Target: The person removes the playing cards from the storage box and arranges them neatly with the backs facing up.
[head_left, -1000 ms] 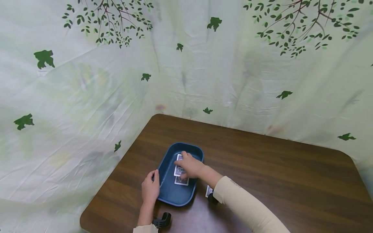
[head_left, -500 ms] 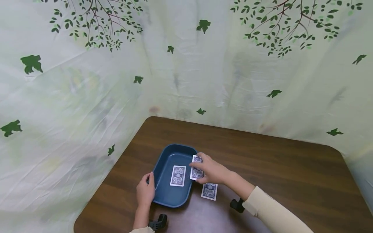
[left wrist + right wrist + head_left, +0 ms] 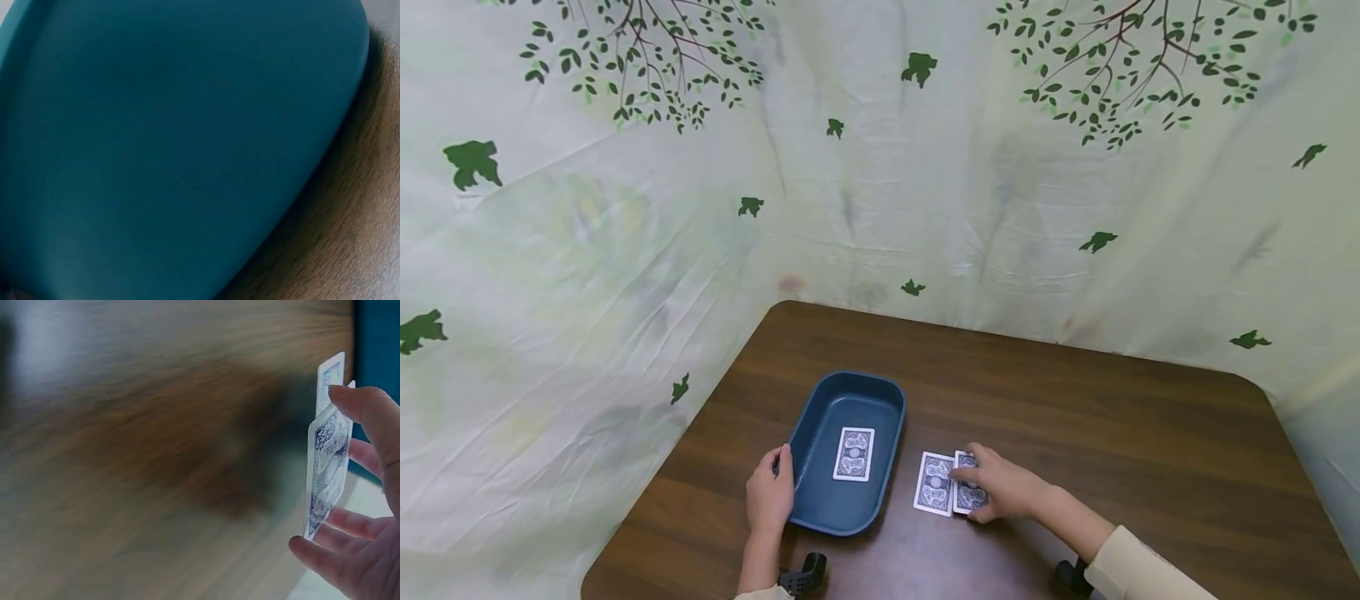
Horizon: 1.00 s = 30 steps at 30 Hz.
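Note:
My left hand [image 3: 770, 492] grips the left rim of a blue rectangular tray [image 3: 820, 500], thumb on top; the tray's blue surface [image 3: 175, 150] fills most of the left wrist view. One playing card [image 3: 853, 454], patterned back up, lies inside the tray. To the tray's right, a second playing card [image 3: 934, 483] rests back up on the table. My right hand [image 3: 1003, 487] holds a third playing card [image 3: 970, 498] by its ends, right beside the second. In the right wrist view, thumb and fingertips pinch this card [image 3: 328, 469], with another card's corner [image 3: 329, 381] behind it.
The brown wooden table [image 3: 1075, 417] has rounded corners and extends far to the right. Pale cloth [image 3: 955, 208] printed with leaves and branches hangs behind and to the left of it. A black wrist device [image 3: 805, 575] sits on my left forearm.
My right hand has lifted a card out of the tray and carried it right, to beside the card on the table. The left hand has stayed on the tray rim.

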{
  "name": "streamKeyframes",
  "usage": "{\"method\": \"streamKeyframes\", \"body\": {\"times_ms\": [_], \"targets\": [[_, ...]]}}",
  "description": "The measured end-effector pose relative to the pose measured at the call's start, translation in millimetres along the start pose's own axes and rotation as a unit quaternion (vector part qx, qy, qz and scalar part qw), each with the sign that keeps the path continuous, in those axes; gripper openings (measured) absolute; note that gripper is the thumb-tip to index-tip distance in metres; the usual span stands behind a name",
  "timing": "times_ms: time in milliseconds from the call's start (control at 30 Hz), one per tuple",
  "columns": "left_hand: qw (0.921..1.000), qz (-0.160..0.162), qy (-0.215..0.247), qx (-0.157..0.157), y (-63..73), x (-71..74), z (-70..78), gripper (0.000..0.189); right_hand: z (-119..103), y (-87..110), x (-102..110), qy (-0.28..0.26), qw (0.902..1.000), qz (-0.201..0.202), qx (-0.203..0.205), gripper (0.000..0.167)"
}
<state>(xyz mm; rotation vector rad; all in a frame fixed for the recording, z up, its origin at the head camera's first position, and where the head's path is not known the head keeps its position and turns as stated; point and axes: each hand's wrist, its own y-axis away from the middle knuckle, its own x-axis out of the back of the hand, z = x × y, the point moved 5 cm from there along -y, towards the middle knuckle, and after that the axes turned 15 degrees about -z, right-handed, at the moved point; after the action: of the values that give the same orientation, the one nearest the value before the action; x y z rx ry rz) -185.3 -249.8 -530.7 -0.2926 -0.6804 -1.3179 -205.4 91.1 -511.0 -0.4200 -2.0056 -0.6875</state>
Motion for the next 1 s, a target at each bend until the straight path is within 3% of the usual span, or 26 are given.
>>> {"method": "streamKeyframes", "body": {"times_ms": [633, 1000], "targets": [[1.0000, -0.001, -0.003, 0.005, 0.2, -0.4, -0.5, 0.058, 20, 17.1, -20, -0.009, 0.9998, -0.002, -0.018, 0.055], [0.9999, -0.004, 0.008, 0.007, 0.0, -1.0, -0.2, 0.058, 19, 20.6, -23, -0.004, 0.9999, 0.004, -0.009, 0.054]]}}
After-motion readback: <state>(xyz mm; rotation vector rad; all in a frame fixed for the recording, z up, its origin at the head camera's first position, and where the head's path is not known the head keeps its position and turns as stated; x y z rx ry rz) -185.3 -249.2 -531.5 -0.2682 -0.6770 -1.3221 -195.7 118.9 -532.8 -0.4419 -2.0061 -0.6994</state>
